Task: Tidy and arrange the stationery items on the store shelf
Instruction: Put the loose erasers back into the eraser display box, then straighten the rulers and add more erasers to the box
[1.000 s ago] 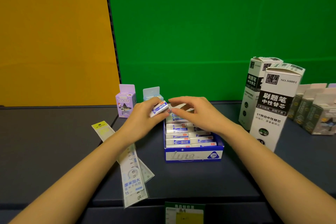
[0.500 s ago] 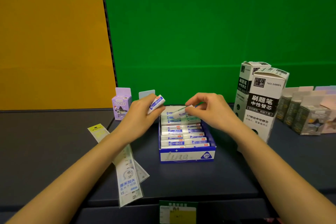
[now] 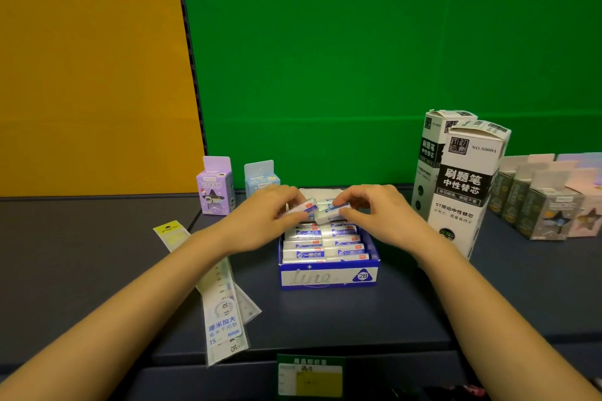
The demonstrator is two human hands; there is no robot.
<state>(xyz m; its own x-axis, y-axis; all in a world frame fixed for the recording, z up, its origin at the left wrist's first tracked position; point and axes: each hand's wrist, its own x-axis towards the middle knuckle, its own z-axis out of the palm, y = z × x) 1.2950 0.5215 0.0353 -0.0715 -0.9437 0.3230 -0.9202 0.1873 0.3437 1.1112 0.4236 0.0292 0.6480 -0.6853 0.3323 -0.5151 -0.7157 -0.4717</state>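
Observation:
A blue and white display box (image 3: 329, 277) marked 2B sits in the middle of the dark shelf, filled with several wrapped white erasers in rows. Over its far end my left hand (image 3: 264, 221) grips one white eraser (image 3: 304, 207) with a blue label. My right hand (image 3: 378, 215) pinches a second eraser (image 3: 330, 213) right beside it, the two erasers almost touching above the box's back rows.
Packaged rulers (image 3: 221, 309) lie slanted left of the box under my left forearm. A purple small box (image 3: 215, 187) and a light blue one (image 3: 260, 177) stand behind. Two tall white refill boxes (image 3: 465, 185) stand at right, with rows of small boxes (image 3: 547, 205) beyond. A price tag (image 3: 311, 374) hangs on the front edge.
My left hand has lowered its eraser from beside the box to over the back rows. My right hand has come down with an eraser to meet it.

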